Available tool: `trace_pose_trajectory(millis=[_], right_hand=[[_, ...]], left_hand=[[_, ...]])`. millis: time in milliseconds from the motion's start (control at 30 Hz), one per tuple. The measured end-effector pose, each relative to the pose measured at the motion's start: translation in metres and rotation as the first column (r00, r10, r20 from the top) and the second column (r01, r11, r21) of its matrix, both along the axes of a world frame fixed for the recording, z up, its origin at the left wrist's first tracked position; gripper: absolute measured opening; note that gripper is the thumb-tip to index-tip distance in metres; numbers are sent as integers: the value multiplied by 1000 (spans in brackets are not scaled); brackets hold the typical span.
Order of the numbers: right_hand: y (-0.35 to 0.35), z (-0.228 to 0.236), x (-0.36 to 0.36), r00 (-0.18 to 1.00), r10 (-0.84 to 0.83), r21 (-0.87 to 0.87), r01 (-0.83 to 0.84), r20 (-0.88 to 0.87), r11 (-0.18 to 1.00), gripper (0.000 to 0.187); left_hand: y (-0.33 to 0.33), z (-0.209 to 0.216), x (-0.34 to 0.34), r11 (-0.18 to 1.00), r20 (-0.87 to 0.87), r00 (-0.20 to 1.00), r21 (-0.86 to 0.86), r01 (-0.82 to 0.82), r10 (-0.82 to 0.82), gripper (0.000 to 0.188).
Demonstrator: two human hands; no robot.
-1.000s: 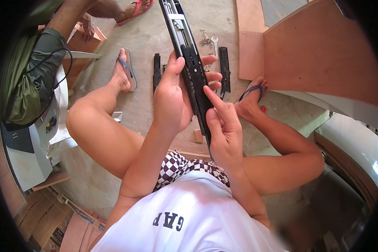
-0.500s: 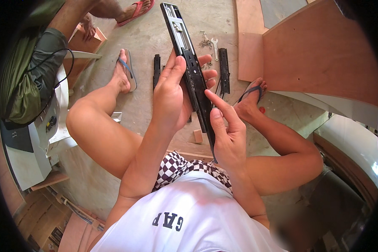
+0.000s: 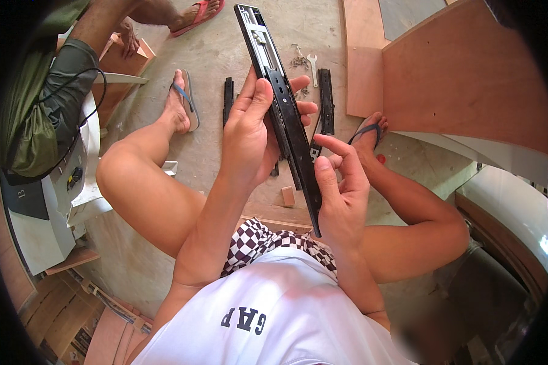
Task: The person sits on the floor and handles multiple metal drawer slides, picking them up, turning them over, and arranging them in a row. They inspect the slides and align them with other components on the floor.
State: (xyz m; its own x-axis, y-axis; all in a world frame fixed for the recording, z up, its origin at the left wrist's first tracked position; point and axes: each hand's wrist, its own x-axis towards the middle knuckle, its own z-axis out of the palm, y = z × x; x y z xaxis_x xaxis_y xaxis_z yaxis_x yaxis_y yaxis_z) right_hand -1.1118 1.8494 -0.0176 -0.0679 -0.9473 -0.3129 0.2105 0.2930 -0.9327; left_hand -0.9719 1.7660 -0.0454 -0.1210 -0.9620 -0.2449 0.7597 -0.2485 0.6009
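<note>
A black drawer slide with a silvery inner channel at its far end is held up at a slant above my lap. My left hand is closed around its middle, thumb on the near face and fingertips showing past the other edge. Beside the slide's lower end is my right hand, thumb and index finger apart and the other fingers bent. I cannot tell whether its palm touches the slide. More black slides lie on the floor behind, one on the left and one on the right.
An open-end wrench and small screws lie on the concrete floor, with a wooden block nearer me. Large wooden panels stand at the right. Another person's leg and hand are at upper left, by a wooden piece.
My right hand has moved slightly right, and its fingers have come off the slide's face. The slide's lower end has swung a little to the right; my left hand keeps its hold.
</note>
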Motion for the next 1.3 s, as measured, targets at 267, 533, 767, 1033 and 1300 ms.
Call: trace_pose_trajectory(millis=[267,533,767,1033,1300], right_hand=[[13,-5,-4,977,106,-3,-107,187,994,41],[19,-33,-13,861,368,-269,-284,350,920,75],[10,-34,-8,876,283,-180,-228,392,957,72],[6,-32,5,917,230,-146,-191,325,971,61],[5,-32,14,969,220,-219,-191,116,957,57]], left_hand=[[-11,-3,11,986,-198,972,132,-104,129,39],[-15,-24,26,985,-315,937,117,-123,154,49],[-10,-10,9,988,-287,953,140,-62,101,43],[-7,-17,6,998,-312,949,62,-29,47,51],[-9,-30,13,997,-456,889,44,57,-31,50]])
